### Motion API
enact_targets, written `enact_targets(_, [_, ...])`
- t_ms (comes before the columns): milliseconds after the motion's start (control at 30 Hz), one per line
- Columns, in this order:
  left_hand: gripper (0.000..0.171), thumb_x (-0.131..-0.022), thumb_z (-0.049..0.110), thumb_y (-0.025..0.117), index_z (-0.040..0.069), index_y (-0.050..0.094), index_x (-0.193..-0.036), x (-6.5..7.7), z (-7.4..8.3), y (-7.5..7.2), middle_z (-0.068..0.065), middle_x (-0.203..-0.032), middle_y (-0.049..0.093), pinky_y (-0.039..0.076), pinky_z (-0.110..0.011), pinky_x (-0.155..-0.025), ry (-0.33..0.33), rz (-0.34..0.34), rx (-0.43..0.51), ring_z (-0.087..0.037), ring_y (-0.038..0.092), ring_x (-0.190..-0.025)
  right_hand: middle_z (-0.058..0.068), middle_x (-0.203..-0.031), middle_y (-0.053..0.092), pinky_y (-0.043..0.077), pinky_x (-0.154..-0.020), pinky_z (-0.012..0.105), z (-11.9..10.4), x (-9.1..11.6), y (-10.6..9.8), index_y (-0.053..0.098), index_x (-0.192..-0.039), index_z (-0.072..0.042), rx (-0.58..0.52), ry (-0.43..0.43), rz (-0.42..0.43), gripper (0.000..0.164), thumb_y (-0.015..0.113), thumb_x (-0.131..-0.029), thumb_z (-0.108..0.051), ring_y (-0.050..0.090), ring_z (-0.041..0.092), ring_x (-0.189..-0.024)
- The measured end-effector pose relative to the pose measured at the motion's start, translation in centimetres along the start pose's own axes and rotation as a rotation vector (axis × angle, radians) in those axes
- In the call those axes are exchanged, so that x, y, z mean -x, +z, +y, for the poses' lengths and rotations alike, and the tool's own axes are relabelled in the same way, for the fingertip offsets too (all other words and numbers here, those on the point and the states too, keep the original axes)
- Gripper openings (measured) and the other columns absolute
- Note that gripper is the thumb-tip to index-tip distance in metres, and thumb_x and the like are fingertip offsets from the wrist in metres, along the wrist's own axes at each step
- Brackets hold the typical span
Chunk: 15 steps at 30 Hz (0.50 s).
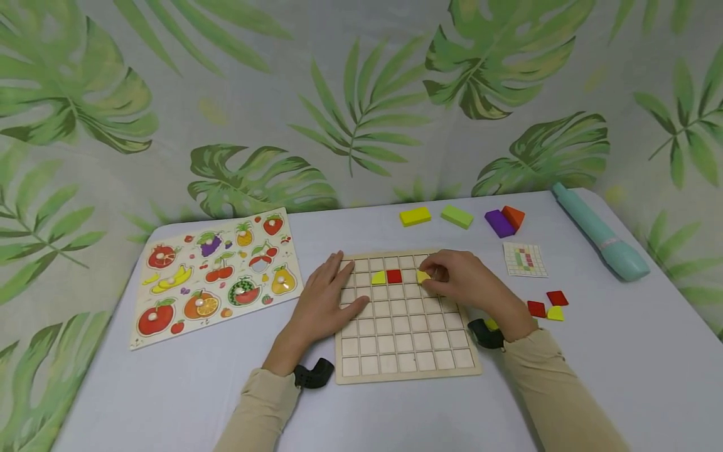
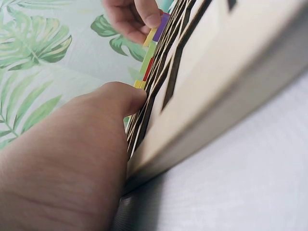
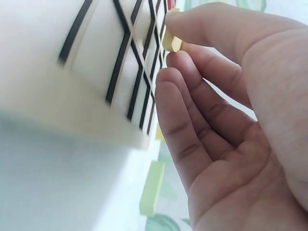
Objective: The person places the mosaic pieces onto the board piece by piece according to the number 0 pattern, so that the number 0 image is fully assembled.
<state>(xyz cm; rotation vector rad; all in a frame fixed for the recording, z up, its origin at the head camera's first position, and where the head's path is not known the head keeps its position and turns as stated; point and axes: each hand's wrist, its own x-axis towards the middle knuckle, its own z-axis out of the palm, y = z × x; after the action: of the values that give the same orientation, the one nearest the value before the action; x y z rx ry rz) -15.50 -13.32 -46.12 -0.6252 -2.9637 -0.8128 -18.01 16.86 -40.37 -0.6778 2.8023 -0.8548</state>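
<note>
Yellow piece (image 1: 423,276) pinched at the upper right part of a grid board (image 1: 403,343).
Nearest, bare cells fill the board's lower rows on the white surface (image 1: 407,417); the left hand (image 1: 324,301) rests over its left edge, fingers extended, thumb reaching inward. The right hand (image 1: 467,279) has a narrow grip, thumb and fingertip holding the yellow piece; whether that piece touches the board, I cannot tell. To its left, a yellow tile (image 1: 378,278) and a red tile (image 1: 394,276) sit side by side. Right of the board lie loose tiles (image 1: 536,309), and beyond them a pattern card (image 1: 525,260). Farther off stand a yellow block (image 1: 415,216), a green block (image 1: 457,216) and a purple block (image 1: 499,223), before a leaf-print cloth (image 1: 367,119).
</note>
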Motion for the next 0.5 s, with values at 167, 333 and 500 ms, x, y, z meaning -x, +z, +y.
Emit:
enact_targets(167, [0.079, -0.097, 0.054, 0.061, 0.005, 0.043, -0.157, 0.0, 0.1, 0.0, -0.015, -0.171, 0.022, 0.021, -0.05, -0.127, 0.0, 0.002, -0.001, -0.03, 0.019, -0.159, -0.001, -0.091, 0.069, 0.053, -0.076, 0.033, -0.2, -0.9, 1.0, 0.074, -0.108, -0.005, -0.015, -0.02, 0.01, 0.022, 0.08, -0.09, -0.015, 0.06, 0.014, -0.083])
enact_targets(333, [0.079, -0.097, 0.054, 0.061, 0.005, 0.043, -0.157, 0.1, 0.2, -0.1, -0.015, -0.171, 0.022, 0.021, -0.05, -0.127, -0.004, 0.0, 0.001, -0.031, 0.019, -0.159, 0.001, -0.094, 0.071, 0.054, -0.079, 0.034, -0.3, -1.3, 1.8, 0.076, -0.11, -0.004, -0.028, 0.003, 0.022, 0.021, 0.077, -0.092, -0.016, 0.062, 0.014, -0.085])
enact_targets(500, [0.079, -0.098, 0.055, 0.06, 0.006, 0.042, -0.157, 0.0, 0.2, -0.2, -0.015, -0.171, 0.022, 0.02, -0.05, -0.128, -0.011, -0.007, -0.002, -0.03, 0.018, -0.159, 0.001, -0.096, 0.072, 0.055, -0.079, 0.036, -0.7, -1.2, 2.3, 0.078, -0.111, -0.005, -0.003, 0.033, 0.046, 0.021, 0.076, -0.093, -0.017, 0.064, 0.014, -0.085])
